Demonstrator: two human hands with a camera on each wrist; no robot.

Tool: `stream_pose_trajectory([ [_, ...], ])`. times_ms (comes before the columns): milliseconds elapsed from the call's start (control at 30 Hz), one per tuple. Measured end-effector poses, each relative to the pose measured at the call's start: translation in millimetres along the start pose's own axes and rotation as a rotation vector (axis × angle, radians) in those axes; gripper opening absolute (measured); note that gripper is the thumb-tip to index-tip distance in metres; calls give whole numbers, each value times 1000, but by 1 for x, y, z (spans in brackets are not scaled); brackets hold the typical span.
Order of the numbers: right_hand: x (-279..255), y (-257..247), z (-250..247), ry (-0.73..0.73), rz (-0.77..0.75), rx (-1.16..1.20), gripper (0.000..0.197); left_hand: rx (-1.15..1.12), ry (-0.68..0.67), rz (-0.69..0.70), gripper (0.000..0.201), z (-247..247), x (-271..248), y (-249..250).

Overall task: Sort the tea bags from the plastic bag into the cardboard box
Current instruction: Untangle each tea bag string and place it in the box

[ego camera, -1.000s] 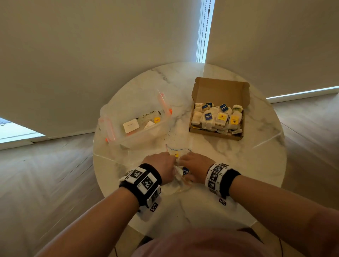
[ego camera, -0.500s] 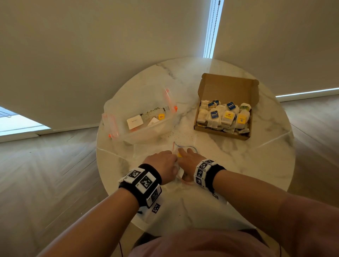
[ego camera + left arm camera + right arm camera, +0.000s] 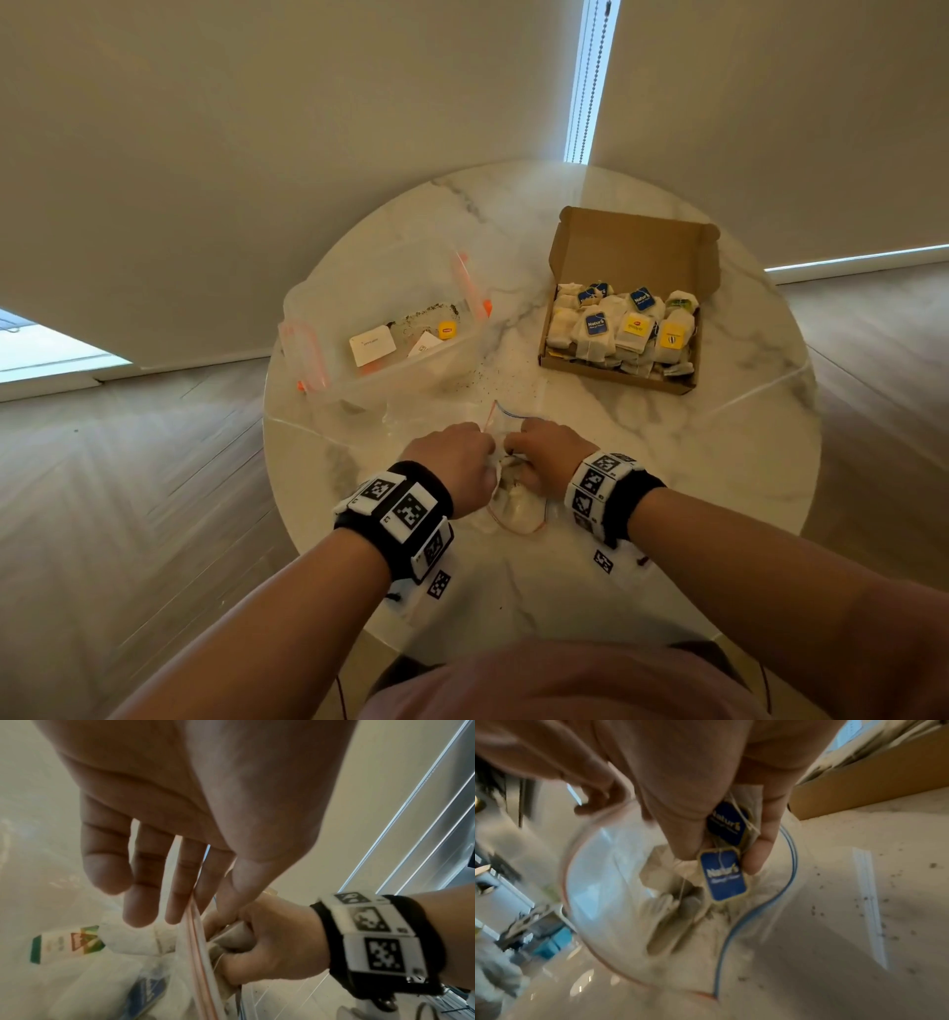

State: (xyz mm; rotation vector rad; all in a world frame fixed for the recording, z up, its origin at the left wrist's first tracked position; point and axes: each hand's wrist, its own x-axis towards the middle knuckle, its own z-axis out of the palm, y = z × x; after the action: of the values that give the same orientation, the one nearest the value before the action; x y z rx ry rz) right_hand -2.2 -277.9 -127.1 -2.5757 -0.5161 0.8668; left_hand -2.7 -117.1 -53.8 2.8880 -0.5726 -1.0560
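Left hand [image 3: 464, 462] pinched clear zip plastic bag [image 3: 618, 882] rim open, right hand [image 3: 544, 452] fingers gripped blue-tagged tea bags [image 3: 722, 874], brown cardboard box [image 3: 629, 329] at 1 o'clock held tea bags.

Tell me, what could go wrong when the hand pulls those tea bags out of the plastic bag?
The right hand pinches several tea bags at once, so one might slip and drop. A blue tag dangles on its thread and could snag on the plastic bag's zip edge. Loose tea crumbs already dot the marble table, so a torn bag may spill more.
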Motion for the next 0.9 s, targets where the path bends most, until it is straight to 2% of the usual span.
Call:
stream_pose_trajectory([
  [133, -19, 6, -16, 108, -13, 173, 28, 3, -4, -20, 36, -2, 2, 0],
  [233, -38, 11, -29, 267, 5, 314, 26, -3, -7, -27, 36, -3, 4, 1],
  [433, -70, 10, -58, 430, -45, 396, 22, -122, -3, -11, 36, -3, 1, 1],
  [700, -112, -22, -106, 610, -156, 373, 18, -378, 177, 76, 26, -8, -18, -2],
  [767, -118, -32, -115, 626, -174, 361, 18, -446, 209, 98, 34, -13, -21, 1],
  [900, -129, -50, -134, 672, -224, 383, 22, -584, 285, 142, 69, -24, -25, 11],
])
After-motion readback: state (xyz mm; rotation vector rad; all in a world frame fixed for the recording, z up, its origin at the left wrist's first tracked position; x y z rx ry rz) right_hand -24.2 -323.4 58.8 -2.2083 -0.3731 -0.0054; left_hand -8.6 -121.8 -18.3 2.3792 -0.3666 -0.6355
